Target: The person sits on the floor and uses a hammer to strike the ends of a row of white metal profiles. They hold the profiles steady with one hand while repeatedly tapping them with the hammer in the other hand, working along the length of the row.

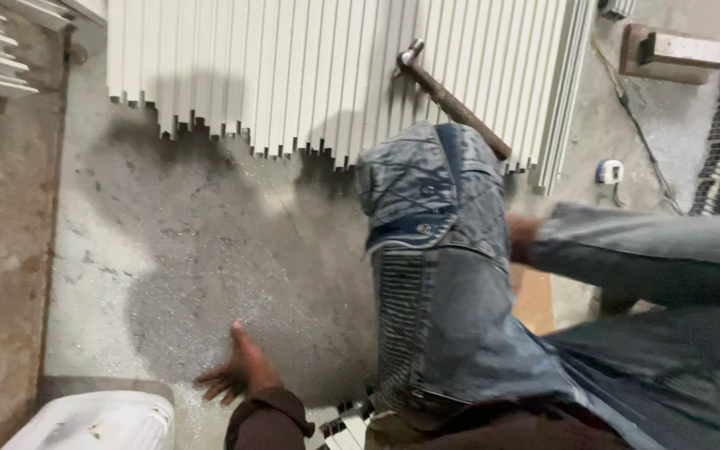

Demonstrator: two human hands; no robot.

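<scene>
My left hand (239, 373) lies flat on the grey concrete floor (210, 250) at the bottom, fingers spread, holding nothing; a dark brown sleeve covers its wrist. To its right a bent knee in blue denim (431, 250) fills the middle. A second denim limb (652, 250) comes in from the right and ends in a small bare patch (522, 237) behind the knee; I cannot tell if that patch is a hand. A hammer (452, 100) with a wooden handle lies on the white slats, far from my left hand.
A bundle of long white slats (293, 75) lies across the top with uneven ends. A rusty beam (14, 250) runs down the left. A white container (93, 421) sits bottom left, a tape measure (609, 172) and a wooden block (677, 52) at the right.
</scene>
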